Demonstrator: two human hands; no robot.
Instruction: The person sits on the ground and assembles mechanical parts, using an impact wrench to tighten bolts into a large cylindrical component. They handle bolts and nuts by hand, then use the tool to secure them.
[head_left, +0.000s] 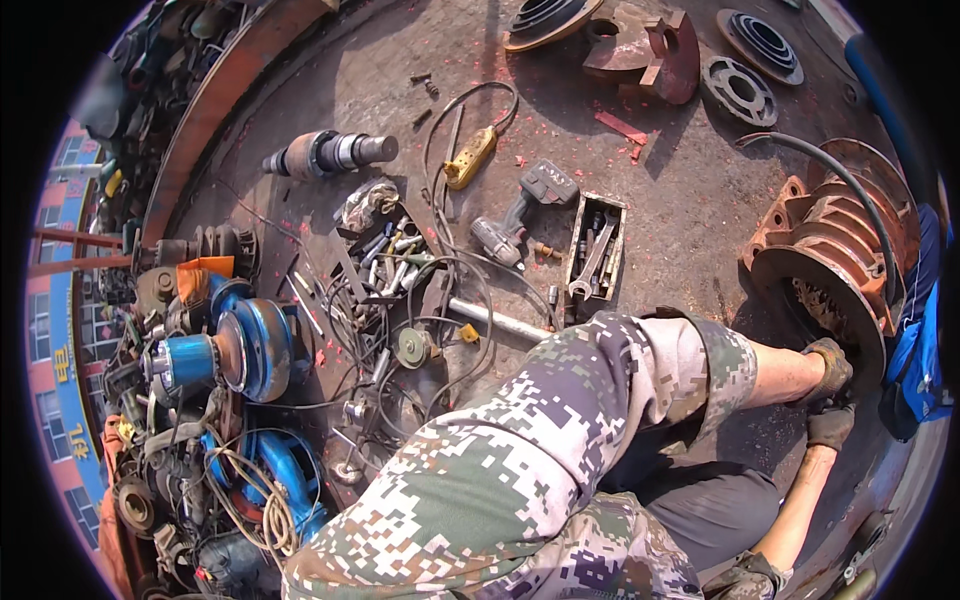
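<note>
presumably mid-adjustment, the left hand point(830, 370) and right hand point(830, 428) work beside the ribbed casing point(822, 240), grip indiscernible, next likely needing steadiness.

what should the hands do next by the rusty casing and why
Perhaps brace the left hand on the rusty casing: that hand is nearest its round flange, with the right hand close by, though what either holds is unclear.

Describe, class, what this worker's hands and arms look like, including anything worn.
The left hand and right hand wear grubby grey-brown gloves. The left sleeve and right sleeve have pixelated camouflage and end short of the gloves, leaving some forearm bare.
</note>
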